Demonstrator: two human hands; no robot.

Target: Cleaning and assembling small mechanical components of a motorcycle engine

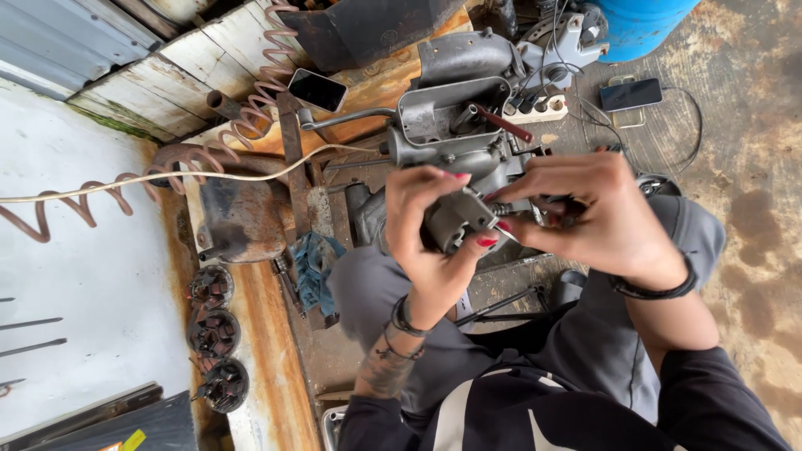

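The small grey metal part (pixel 455 219) sat between both hands, held above the person's lap and just in front of the larger grey machine housing (pixel 455 117). It appeared to be a cast block with square edges — judged rigid, fairly heavy for its bulk, and unlikely to deform under grip. Its surface looked dull and possibly oily, so slippage was a reasonable concern; the flat sides offered the safest purchase.

The left hand (pixel 430 221) was clamped around the part from below and behind, the fingers curled over its top edge and the thumb pressing its lower face. The right hand (pixel 585 209) was closed on something thin at the part's right side — what exactly could not be made out, as the fingers covered it.

Around this, the housing carried a red-handled lever (pixel 504 124) and rested on a rusty, cluttered worktop (pixel 276 351). A blue rag (pixel 313 267) lay to the left of the lap. 3 dark wound coils (pixel 213 334) lay in a row along the worktop's edge. A coiled hose (pixel 167 163) ran across the left side. 2 phones lay further back, one (pixel 317 89) near the hose and one (pixel 631 94) on the stained floor by a blue drum (pixel 643 25).
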